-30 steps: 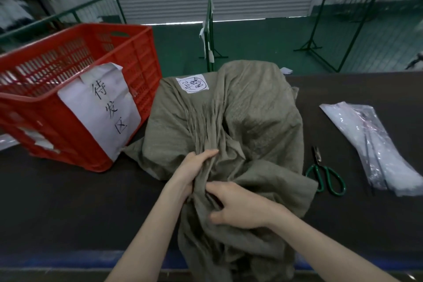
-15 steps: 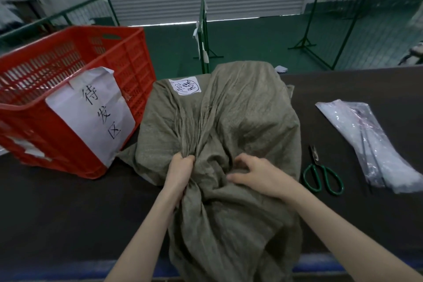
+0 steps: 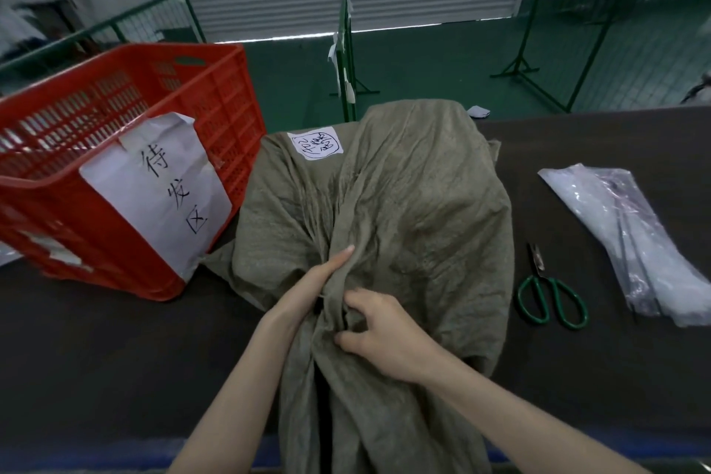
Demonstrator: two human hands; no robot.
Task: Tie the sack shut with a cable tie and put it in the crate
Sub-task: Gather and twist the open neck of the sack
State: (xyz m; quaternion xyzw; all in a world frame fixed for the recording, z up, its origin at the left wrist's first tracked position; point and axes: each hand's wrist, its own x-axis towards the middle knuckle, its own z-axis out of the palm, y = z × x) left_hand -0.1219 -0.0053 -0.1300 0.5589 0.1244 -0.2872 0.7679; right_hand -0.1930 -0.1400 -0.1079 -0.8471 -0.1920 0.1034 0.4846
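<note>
The grey-green sack (image 3: pixel 404 204) lies on the dark table (image 3: pixel 96 358). It sits between the red crate (image 3: pixel 127 262) on the left and the green scissors (image 3: pixel 552 296) on the right. It is not in the crate yet, and its neck has no tie on it.

Half a second ago the 2 hands were apart on the cloth. Now they are close together, almost touching, at the bunched neck of the sack. The left hand (image 3: pixel 311 292) wraps round the bunch, with 1 finger stretched up along a fold. The right hand (image 3: pixel 384 339) has come down and to the left. Before, it lay spread on the cloth; now it curls in and pinches a fold.

The sack, the crate and the scissors are in the same places as before. A clear plastic bag (image 3: pixel 635 242) with thin dark strips inside lies far right. The sack has 1 white label (image 3: pixel 315 144), and the crate has a paper sign (image 3: pixel 154 196).
</note>
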